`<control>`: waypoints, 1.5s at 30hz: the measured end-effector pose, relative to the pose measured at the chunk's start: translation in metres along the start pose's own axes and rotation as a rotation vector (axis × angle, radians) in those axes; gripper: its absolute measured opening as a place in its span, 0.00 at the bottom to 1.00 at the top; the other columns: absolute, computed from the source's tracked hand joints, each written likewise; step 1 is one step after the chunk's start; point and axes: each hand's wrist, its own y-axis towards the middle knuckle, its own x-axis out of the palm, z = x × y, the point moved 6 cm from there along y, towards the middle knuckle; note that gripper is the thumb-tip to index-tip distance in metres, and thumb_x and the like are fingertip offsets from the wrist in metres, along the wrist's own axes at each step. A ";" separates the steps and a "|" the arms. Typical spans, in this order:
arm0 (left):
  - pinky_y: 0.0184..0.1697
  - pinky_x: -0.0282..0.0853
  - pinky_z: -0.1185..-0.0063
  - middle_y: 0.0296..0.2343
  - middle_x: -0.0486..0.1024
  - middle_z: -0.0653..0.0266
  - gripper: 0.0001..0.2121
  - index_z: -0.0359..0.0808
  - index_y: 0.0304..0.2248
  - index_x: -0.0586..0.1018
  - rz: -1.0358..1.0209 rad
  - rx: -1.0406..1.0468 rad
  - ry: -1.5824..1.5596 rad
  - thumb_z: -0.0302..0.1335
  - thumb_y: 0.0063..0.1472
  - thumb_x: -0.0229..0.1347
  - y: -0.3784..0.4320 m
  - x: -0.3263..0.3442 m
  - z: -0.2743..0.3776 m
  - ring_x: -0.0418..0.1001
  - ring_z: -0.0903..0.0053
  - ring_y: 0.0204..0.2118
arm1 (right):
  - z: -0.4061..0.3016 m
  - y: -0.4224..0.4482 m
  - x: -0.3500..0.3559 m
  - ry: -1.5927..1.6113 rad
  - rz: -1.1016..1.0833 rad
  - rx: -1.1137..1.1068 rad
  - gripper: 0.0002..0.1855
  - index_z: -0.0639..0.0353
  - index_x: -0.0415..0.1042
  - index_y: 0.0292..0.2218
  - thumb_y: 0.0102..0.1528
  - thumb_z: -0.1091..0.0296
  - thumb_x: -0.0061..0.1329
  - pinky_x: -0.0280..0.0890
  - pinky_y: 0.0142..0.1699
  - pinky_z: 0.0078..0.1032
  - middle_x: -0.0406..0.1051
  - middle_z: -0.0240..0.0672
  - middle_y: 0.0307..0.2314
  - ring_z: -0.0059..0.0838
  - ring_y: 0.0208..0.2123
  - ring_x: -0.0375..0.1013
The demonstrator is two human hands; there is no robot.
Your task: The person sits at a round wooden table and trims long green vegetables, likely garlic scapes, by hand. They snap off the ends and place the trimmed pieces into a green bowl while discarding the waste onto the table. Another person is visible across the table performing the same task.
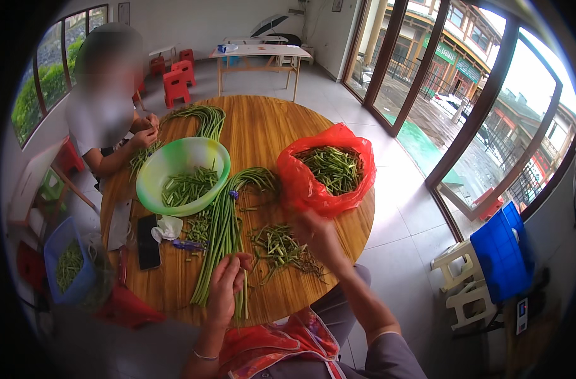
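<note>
My left hand [224, 286], at the table's near edge, has its fingers around one or more thin green stalks. Beside it lies a long bundle of garlic scapes [219, 237], curled at the far end and bound with a purple tie [234, 194]. Blurred, my right hand [318, 234] hovers by the near side of a red plastic bag [295, 184]; whether it holds anything is unclear. Cut scape pieces [333, 168] fill the bag. A heap of trimmed ends and tips [280, 251] lies between my hands. More cut pieces [188, 187] sit in a green-and-white basin [148, 189].
Across the round wooden table [264, 123], another person's hands [146, 132] work near a second scape bundle [207, 118]. A phone [148, 244], crumpled tissue [167, 229] and purple object [188, 245] lie left. A blue basket [60, 291] stands beyond the table's left edge.
</note>
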 end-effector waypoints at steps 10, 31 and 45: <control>0.17 0.47 0.91 0.23 0.70 0.72 0.14 0.32 0.39 0.74 -0.248 -0.183 -0.104 0.33 0.67 0.41 -0.009 0.012 -0.009 0.54 0.93 0.16 | 0.037 0.048 -0.072 -0.161 0.120 0.219 0.11 0.65 0.72 0.34 0.49 0.83 0.39 0.65 0.35 0.30 0.70 0.40 0.26 0.36 0.28 0.70; 0.18 0.51 0.90 0.19 0.70 0.69 0.18 0.30 0.36 0.76 -0.439 -0.303 -0.068 0.36 0.66 0.40 -0.023 -0.012 -0.006 0.58 0.90 0.15 | -0.101 -0.010 0.052 -0.292 -0.549 -0.648 0.14 0.59 0.71 0.36 0.44 0.71 0.48 0.59 0.51 0.36 0.67 0.31 0.28 0.32 0.35 0.67; 0.15 0.54 0.91 0.16 0.70 0.70 0.13 0.31 0.33 0.72 -0.173 -0.007 0.254 0.32 0.68 0.41 -0.020 -0.009 -0.009 0.58 0.93 0.12 | -0.040 0.015 0.076 -0.332 -0.168 -0.181 0.03 0.60 0.68 0.29 0.51 0.73 0.46 0.63 0.38 0.33 0.69 0.41 0.19 0.42 0.24 0.70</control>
